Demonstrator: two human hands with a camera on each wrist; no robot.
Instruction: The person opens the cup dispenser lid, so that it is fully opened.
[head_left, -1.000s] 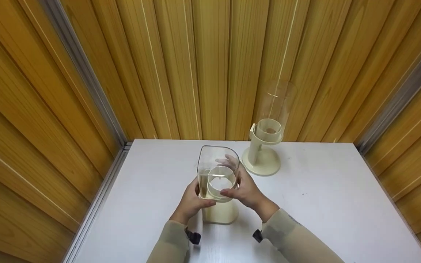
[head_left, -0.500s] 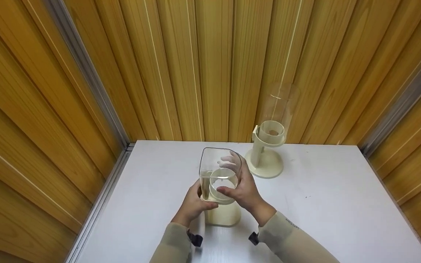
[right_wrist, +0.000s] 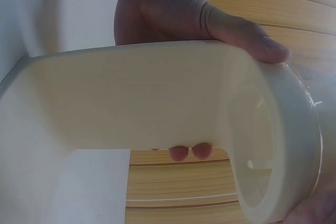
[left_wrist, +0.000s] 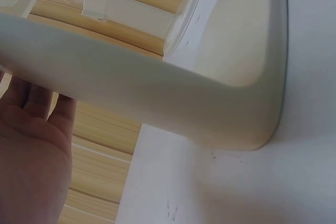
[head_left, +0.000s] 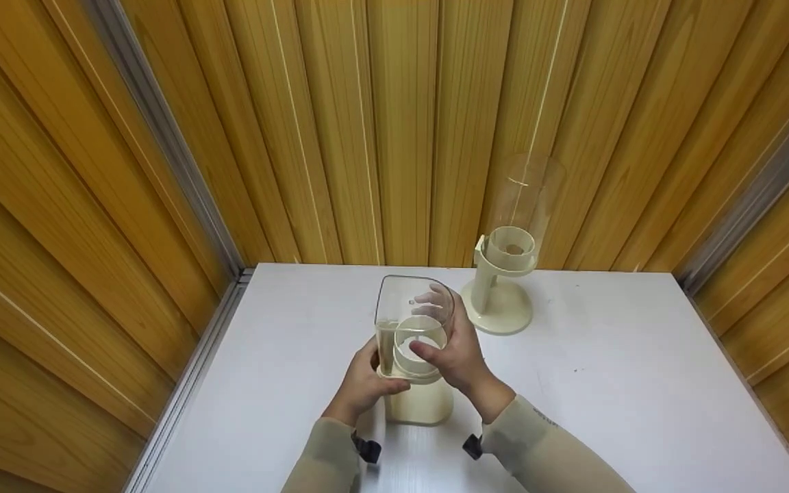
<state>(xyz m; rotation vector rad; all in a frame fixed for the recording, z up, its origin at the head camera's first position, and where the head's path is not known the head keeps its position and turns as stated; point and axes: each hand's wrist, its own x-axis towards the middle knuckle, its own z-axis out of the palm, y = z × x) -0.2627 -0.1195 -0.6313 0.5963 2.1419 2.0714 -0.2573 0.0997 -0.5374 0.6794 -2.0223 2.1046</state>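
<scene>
A cream stand (head_left: 420,404) with a round base-like foot stands upright on the white table, topped by a clear plastic container (head_left: 401,291) over a cream ring (head_left: 405,366). My left hand (head_left: 359,383) grips the stand's upper column from the left. In the right wrist view, that left hand (right_wrist: 163,11) lays its thumb along the ring, and two fingertips show under the column (right_wrist: 142,98). My right hand (head_left: 466,356) holds the clear container from the right, its fingers seen through the wall and its thumb at the front. Only an edge of the right hand (right_wrist: 317,211) shows there.
Behind and to the right, a similar cream stand (head_left: 501,311) carries a tall clear cylinder (head_left: 528,188). Wood-patterned walls (head_left: 401,137) close off the back and both sides of the white table (head_left: 607,370). A metal rail (head_left: 189,383) runs along its left edge.
My right thumb has shifted slightly left and upward across the front of the container. The head view has moved a little. My left hand keeps its grip on the stand.
</scene>
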